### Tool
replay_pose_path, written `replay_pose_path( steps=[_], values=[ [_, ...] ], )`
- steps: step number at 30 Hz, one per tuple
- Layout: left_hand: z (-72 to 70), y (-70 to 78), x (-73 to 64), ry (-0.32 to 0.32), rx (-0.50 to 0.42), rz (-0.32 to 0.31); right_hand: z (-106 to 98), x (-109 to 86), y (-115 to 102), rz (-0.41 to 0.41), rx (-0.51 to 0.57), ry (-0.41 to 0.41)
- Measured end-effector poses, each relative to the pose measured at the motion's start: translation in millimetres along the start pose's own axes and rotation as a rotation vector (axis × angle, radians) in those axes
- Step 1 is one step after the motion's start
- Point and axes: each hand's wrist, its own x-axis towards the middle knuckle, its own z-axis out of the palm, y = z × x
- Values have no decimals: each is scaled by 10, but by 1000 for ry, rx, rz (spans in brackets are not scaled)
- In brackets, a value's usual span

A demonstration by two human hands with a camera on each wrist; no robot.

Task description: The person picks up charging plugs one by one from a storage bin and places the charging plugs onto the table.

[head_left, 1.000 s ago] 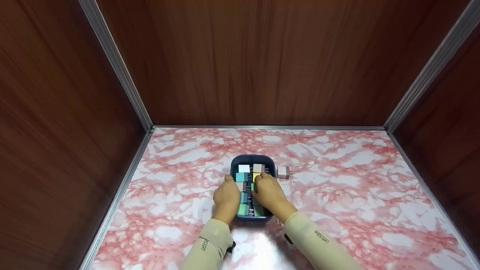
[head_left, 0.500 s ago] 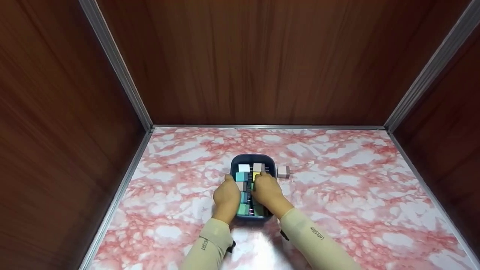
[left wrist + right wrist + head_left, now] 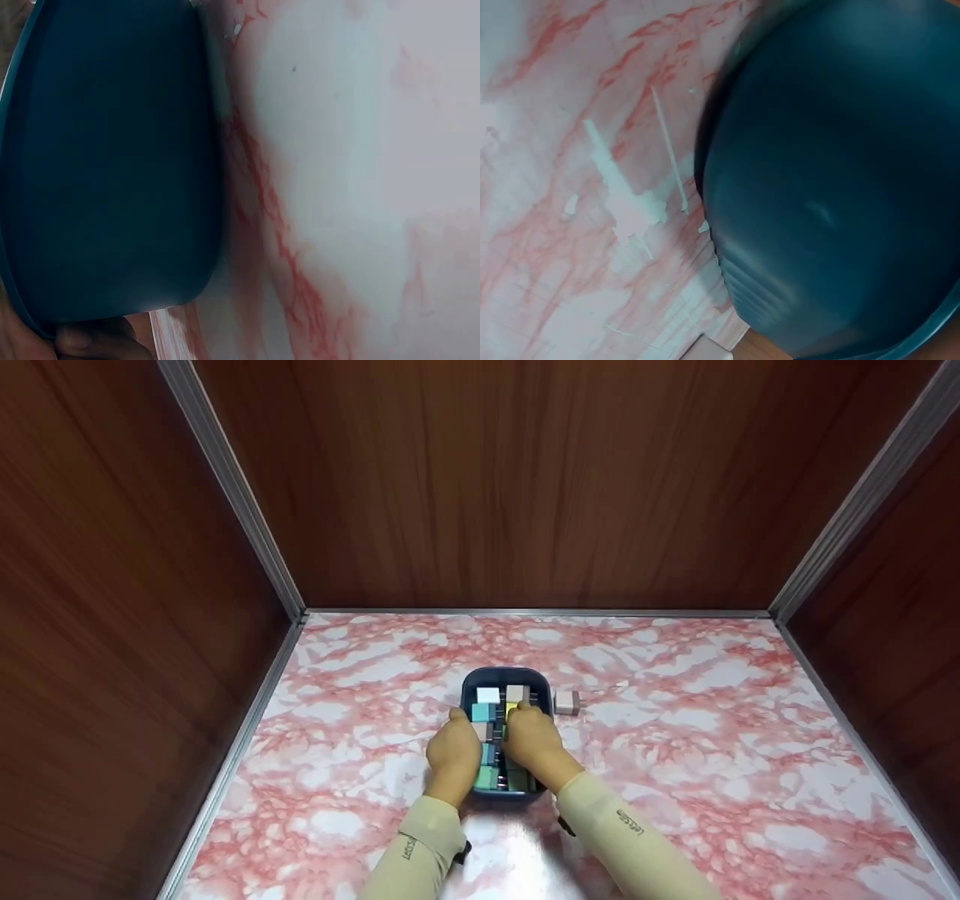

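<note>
A dark blue plastic bin (image 3: 506,671) stands on the table, holding several plug chargers in two columns. My left hand (image 3: 454,748) grips the bin's left side; in the left wrist view its fingers (image 3: 97,341) curl at the rim below the dark wall. Inside the right column, my right hand (image 3: 534,739) pinches what looks like a green charger (image 3: 505,733); its fingertips are mostly hidden. Just beyond that hand are a yellow charger (image 3: 511,708) and a pale pink one (image 3: 517,693). The left column includes a white (image 3: 487,695) and a teal charger (image 3: 482,712).
A pale pink plug charger (image 3: 567,703) lies on the table just right of the bin. The red-and-white marbled tabletop (image 3: 697,720) extends on both sides. Brown wood-grain panels (image 3: 525,495) with metal edging enclose the back and sides.
My right hand and forearm have shifted slightly left, covering more of the yellow and green chargers. The left hand, bin and loose charger stay nearly still.
</note>
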Motion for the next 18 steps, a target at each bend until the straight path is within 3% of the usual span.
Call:
replay_pose_path(
  steps=[8, 18],
  values=[
    [-9, 1, 3, -2, 6, -7, 16, 14, -47, 48, -2, -23],
    [-19, -1, -7, -9, -2, -7, 62, -7, -16, 42, 52, 11]
  ],
)
